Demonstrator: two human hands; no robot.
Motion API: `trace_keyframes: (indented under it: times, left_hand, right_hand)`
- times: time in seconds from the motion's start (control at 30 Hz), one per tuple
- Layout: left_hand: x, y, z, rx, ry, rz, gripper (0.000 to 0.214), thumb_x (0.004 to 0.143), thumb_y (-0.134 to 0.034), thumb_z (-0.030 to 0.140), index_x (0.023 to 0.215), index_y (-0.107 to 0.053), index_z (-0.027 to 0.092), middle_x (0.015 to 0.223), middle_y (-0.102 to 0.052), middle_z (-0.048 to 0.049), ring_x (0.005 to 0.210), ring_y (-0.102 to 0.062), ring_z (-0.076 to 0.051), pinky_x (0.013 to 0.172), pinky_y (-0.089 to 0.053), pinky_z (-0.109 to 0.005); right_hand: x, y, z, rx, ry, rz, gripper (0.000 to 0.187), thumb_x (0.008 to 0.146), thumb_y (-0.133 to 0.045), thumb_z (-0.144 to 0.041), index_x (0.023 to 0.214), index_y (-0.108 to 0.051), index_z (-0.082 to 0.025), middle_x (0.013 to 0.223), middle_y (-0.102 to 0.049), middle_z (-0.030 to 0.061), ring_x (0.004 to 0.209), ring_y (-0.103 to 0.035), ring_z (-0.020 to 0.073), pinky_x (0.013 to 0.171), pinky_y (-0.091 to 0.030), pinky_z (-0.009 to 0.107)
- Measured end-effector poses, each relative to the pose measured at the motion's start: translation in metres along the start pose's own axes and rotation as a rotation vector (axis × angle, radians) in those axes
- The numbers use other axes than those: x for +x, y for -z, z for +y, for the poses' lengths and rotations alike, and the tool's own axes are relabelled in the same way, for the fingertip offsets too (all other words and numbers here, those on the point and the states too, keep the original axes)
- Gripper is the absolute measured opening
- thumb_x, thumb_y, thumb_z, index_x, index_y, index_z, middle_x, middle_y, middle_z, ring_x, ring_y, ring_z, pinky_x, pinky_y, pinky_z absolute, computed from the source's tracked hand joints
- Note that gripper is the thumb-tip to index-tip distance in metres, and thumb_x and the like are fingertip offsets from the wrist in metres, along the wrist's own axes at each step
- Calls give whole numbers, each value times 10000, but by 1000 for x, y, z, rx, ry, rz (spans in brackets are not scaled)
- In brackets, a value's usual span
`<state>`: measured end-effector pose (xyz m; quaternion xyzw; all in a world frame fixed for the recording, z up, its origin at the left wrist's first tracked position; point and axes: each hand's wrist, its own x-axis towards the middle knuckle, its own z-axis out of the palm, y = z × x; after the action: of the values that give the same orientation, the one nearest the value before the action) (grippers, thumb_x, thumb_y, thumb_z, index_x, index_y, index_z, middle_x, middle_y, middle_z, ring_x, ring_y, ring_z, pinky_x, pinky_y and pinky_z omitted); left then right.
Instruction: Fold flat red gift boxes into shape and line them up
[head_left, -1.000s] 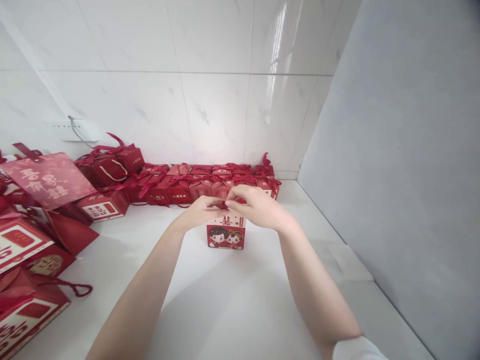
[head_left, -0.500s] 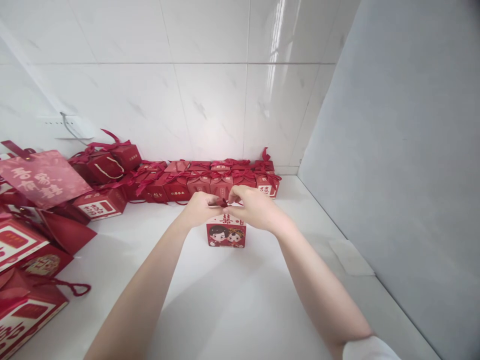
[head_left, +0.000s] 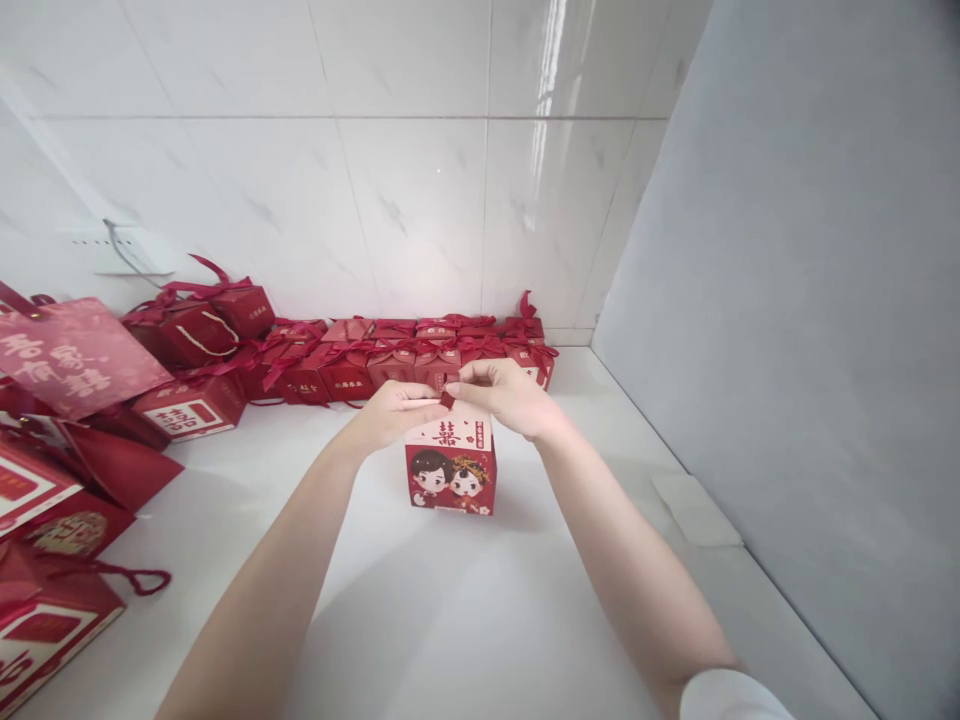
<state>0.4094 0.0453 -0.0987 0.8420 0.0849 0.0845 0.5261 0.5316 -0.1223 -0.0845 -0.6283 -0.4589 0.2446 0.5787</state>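
A red and white gift box (head_left: 451,478) is in the middle, just above or on the white countertop (head_left: 465,620); which, I cannot tell. Two cartoon figures are printed on its front, and red characters on its pale sloping top. At its peak is a short dark red ribbon (head_left: 448,393). My left hand (head_left: 386,415) pinches the ribbon from the left, fingers closed. From the right, my right hand (head_left: 506,395) pinches it too, thumb and forefinger together. The fingers partly hide the top of the box.
Behind the hands, small red gift boxes (head_left: 345,372) with ribbon bows stand in rows along the tiled wall. Larger red boxes (head_left: 56,620) and a pink bag (head_left: 79,360) crowd the left. A white folded sheet (head_left: 696,510) lies near the grey panel (head_left: 817,330) at the right.
The gift box looks larger, with more of its front and top in view. My hands have moved slightly up, still pinching at its peak. The view has shifted a little.
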Motion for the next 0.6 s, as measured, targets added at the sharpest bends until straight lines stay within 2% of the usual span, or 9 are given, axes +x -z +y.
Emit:
trace_keyframes:
  times: [0.13, 0.3, 0.37, 0.5, 0.6]
  left_hand:
    - [-1, 1, 2, 49, -54, -4, 288, 731, -737, 417, 742, -679, 135, 699, -628, -13, 675, -588, -142, 631, -459, -237]
    - [-10, 10, 16, 117, -81, -28, 297, 801, -660, 430, 747, -670, 138, 660, -578, -1, 609, -517, -117, 554, -392, -223]
    - [-15, 15, 24, 200, -89, -39, 319, 823, -627, 437, 705, -649, 142, 620, -541, 8, 567, -470, -104, 516, -348, -219]
    - [-26, 21, 36, 398, -113, 49, 374, 817, -635, 428, 575, -582, 147, 517, -416, 33, 489, -352, -77, 457, -236, -223]
    - [-32, 22, 41, 446, -147, 77, 351, 828, -618, 432, 614, -625, 154, 524, -444, 25, 487, -372, -83, 454, -243, -226]
  right_hand:
    - [1, -6, -1, -14, -19, 33, 271, 759, -675, -399, 659, -551, -179, 602, -425, -58, 546, -349, 88, 538, -257, 253]
    - [0, -13, -5, -109, 158, 132, 234, 819, -626, -347, 674, -536, -187, 637, -479, -46, 604, -406, 97, 588, -314, 249]
    - [-3, -13, -10, -142, 202, 122, 227, 840, -610, -351, 692, -547, -190, 646, -501, -43, 606, -425, 99, 600, -335, 250]
    - [-11, -13, -21, -172, 240, 91, 195, 853, -602, -348, 735, -589, -194, 707, -556, -25, 648, -478, 113, 632, -377, 257]
    - [-16, -14, -27, -163, 248, 94, 199, 879, -575, -369, 781, -611, -200, 813, -606, -5, 712, -510, 124, 690, -409, 266]
